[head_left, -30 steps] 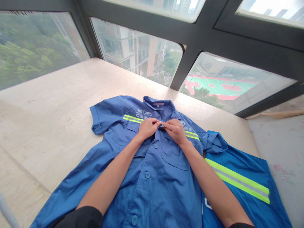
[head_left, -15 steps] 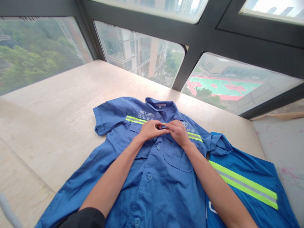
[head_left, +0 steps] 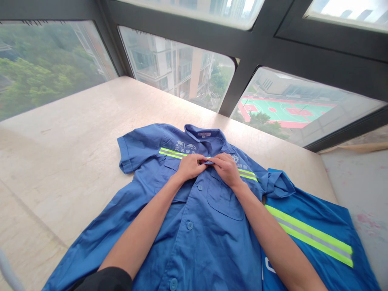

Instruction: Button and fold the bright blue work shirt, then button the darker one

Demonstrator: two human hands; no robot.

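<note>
A blue short-sleeved work shirt (head_left: 200,234) lies front side up with its collar at the far end. Yellow-green reflective tape and white lettering cross its chest. My left hand (head_left: 191,166) and my right hand (head_left: 224,167) meet over the front opening at chest height, both closed, pinching the raised edge of the placket between thumbs and fingers. Whatever button sits between the fingertips is hidden. Below the hands, a button (head_left: 200,188) and a lower button (head_left: 190,225) show along the placket, with another near the bottom edge.
A second blue garment (head_left: 303,218) with wide reflective tape lies at the right, partly under the shirt's sleeve. Beneath is a pale stone ledge (head_left: 75,133), bounded by dark window frames (head_left: 182,18). A white flowered surface (head_left: 357,182) is on the right.
The fingers have shifted slightly at the placket, and more of its folded edge shows between them. My left fingertips have drawn back a little; the shirt lies as before.
</note>
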